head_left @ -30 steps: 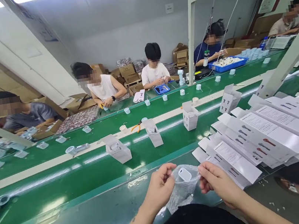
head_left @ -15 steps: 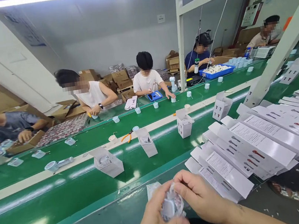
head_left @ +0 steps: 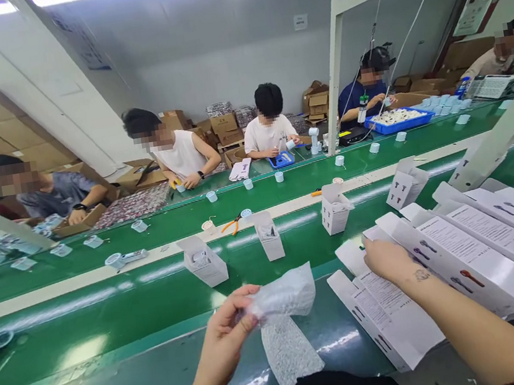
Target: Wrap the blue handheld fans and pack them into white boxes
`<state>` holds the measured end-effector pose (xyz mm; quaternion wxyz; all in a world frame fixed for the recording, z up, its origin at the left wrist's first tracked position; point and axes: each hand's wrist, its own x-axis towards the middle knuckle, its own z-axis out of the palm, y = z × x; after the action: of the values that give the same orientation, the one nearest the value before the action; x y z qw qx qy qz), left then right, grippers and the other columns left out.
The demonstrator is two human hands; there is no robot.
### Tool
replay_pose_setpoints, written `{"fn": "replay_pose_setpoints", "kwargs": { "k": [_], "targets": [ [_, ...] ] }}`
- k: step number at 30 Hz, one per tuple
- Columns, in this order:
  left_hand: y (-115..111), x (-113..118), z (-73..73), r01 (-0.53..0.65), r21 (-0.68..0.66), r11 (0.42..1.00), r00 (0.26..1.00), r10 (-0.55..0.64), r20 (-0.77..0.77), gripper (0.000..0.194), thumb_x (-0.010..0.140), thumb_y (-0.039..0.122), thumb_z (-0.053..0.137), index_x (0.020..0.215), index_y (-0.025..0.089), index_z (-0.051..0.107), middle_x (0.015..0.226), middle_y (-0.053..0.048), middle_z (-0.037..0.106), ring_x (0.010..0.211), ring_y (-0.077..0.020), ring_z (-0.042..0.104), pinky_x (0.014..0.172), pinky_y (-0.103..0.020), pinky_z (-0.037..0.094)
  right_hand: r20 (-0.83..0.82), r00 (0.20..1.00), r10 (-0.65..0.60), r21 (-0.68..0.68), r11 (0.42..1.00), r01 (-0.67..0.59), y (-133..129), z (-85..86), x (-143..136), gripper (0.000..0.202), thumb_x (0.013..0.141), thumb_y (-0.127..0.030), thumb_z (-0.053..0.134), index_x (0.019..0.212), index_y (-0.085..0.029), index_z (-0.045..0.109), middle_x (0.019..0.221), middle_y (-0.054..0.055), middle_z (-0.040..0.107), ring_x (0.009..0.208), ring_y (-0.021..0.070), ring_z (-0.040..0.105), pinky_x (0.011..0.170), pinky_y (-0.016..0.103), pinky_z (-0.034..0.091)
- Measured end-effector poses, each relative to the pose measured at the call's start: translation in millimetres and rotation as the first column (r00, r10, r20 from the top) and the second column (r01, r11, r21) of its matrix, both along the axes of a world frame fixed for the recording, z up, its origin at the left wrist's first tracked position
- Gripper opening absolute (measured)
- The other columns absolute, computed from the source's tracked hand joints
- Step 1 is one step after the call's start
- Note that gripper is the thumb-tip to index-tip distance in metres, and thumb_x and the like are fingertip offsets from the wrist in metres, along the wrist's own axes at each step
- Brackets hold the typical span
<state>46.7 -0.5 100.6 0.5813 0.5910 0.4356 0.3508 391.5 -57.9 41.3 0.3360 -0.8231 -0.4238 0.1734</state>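
Note:
My left hand (head_left: 229, 328) grips a wrapped bundle (head_left: 286, 294) of translucent bubble wrap by its left end; what lies inside is hard to make out. Just below it, a loose sheet of bubble wrap (head_left: 290, 351) rests on the green bench edge. Off to the right, my right hand (head_left: 387, 256) has its fingertips closed at the top flap of a flattened white box (head_left: 384, 302). That box belongs to a fanned stack of flattened boxes (head_left: 481, 242) printed with text and small pictures. Part of the right fingers is hidden behind the cardboard.
Open white boxes (head_left: 204, 261) stand spaced along the near green belt (head_left: 146, 292). Light-blue cups (head_left: 139, 226) sit on the far belt, with orange-handled pliers (head_left: 231, 225) on the strip between. Several co-workers sit opposite. A metal post (head_left: 336, 58) rises at the right.
My hands have parted. The left one keeps the wrapped bundle, while the right has moved across to the flattened boxes. The view has turned left, and the loose bubble-wrap sheet shows more fully.

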Motion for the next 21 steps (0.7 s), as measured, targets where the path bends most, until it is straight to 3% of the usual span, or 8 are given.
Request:
{"fn": "replay_pose_setpoints", "kwargs": {
  "k": [3, 6, 8, 10, 11, 15, 19, 21],
  "targets": [
    [10.8, 7.8, 16.3, -0.138, -0.094, 0.986, 0.942, 0.16, 0.296, 0.035, 0.058, 0.037, 0.079, 0.068, 0.015, 0.053, 0.089, -0.006, 0.065, 0.074, -0.0157, 0.06, 0.062, -0.025, 0.048, 0.126, 0.986, 0.106, -0.042, 0.994, -0.101, -1.3, 19.2, -22.7, 0.021, 0.072, -0.007, 0.052, 0.062, -0.021, 0.041, 0.05, -0.003, 0.037, 0.052, 0.0155, 0.046, 0.058, 0.031, 0.027],
    [21.0, 23.9, 23.4, -0.175, -0.037, 0.984, 0.896, 0.174, 0.408, 0.034, 0.061, 0.033, 0.076, 0.077, 0.017, 0.051, 0.08, -0.002, 0.062, 0.067, -0.0125, 0.057, 0.06, -0.023, 0.046, 0.187, 0.954, 0.235, 0.002, 0.971, -0.24, 2.5, 13.9, -59.2, 0.01, 0.081, -0.023, 0.048, 0.072, -0.021, 0.045, 0.064, 0.003, 0.052, 0.058, 0.0183, 0.052, 0.057, 0.029, 0.029],
    [24.9, 31.2, 21.7, -0.096, 0.121, 0.988, 0.945, 0.053, 0.321, 0.027, 0.066, 0.03, 0.071, 0.077, 0.016, 0.051, 0.091, -0.005, 0.063, 0.078, -0.0155, 0.06, 0.066, -0.026, 0.047, 0.167, 0.945, 0.283, 0.052, 0.954, -0.295, 4.7, -6.1, -84.0, 0.012, 0.085, -0.028, 0.043, 0.076, -0.021, 0.047, 0.073, 0.007, 0.058, 0.065, 0.0204, 0.057, 0.059, 0.029, 0.032],
    [25.7, 32.1, 18.7, 0.099, 0.315, 0.944, 0.993, -0.113, 0.025, 0.014, 0.071, 0.023, 0.063, 0.076, 0.015, 0.053, 0.103, -0.009, 0.061, 0.092, -0.019, 0.059, 0.077, -0.03, 0.047, 0.113, 0.948, 0.296, 0.083, 0.948, -0.306, 4.1, -31.2, -103.4, 0.016, 0.087, -0.028, 0.039, 0.075, -0.021, 0.047, 0.075, 0.008, 0.06, 0.068, 0.021, 0.058, 0.061, 0.029, 0.035],
    [24.9, 30.8, 18.2, 0.225, 0.382, 0.897, 0.971, -0.172, -0.166, 0.005, 0.072, 0.018, 0.058, 0.075, 0.015, 0.054, 0.104, -0.01, 0.061, 0.097, -0.0195, 0.058, 0.082, -0.031, 0.046, 0.09, 0.949, 0.301, 0.087, 0.947, -0.308, 2.4, -42.6, -110.3, 0.018, 0.088, -0.029, 0.037, 0.075, -0.021, 0.046, 0.073, 0.008, 0.06, 0.067, 0.021, 0.058, 0.061, 0.029, 0.035],
    [19.3, 37.5, 28.3, 0.622, 0.36, 0.695, 0.674, -0.241, -0.698, 0.024, 0.065, 0.002, 0.043, 0.077, 0.017, 0.057, 0.096, -0.006, 0.063, 0.093, -0.0177, 0.058, 0.081, -0.029, 0.045, 0.014, 0.936, 0.351, 0.096, 0.932, -0.35, -10.5, -65.4, -123.6, 0.023, 0.091, -0.032, 0.031, 0.076, -0.022, 0.044, 0.071, 0.006, 0.059, 0.066, 0.0207, 0.057, 0.061, 0.029, 0.034],
    [16.5, 82.8, 30.1, 0.819, 0.084, 0.567, 0.301, -0.302, -0.905, 0.018, 0.066, 0.006, 0.049, 0.075, 0.019, 0.058, 0.073, -0.003, 0.061, 0.074, -0.0202, 0.059, 0.066, -0.028, 0.046, -0.036, 0.899, 0.436, 0.109, 0.896, -0.431, -24.8, -64.1, -129.1, 0.017, 0.089, -0.03, 0.035, 0.075, -0.022, 0.043, 0.072, 0.005, 0.058, 0.066, 0.0208, 0.056, 0.059, 0.03, 0.033],
    [11.8, 104.7, 18.2, 0.854, 0.046, 0.519, 0.209, -0.261, -0.942, 0.015, 0.067, 0.008, 0.054, 0.078, 0.016, 0.058, 0.083, -0.008, 0.064, 0.081, -0.0234, 0.061, 0.068, -0.03, 0.047, -0.076, 0.901, 0.426, 0.131, 0.901, -0.415, -30.1, -65.4, -128.5, 0.012, 0.086, -0.027, 0.038, 0.076, -0.023, 0.043, 0.072, 0.005, 0.057, 0.067, 0.0213, 0.056, 0.059, 0.03, 0.033]
  ]
}}
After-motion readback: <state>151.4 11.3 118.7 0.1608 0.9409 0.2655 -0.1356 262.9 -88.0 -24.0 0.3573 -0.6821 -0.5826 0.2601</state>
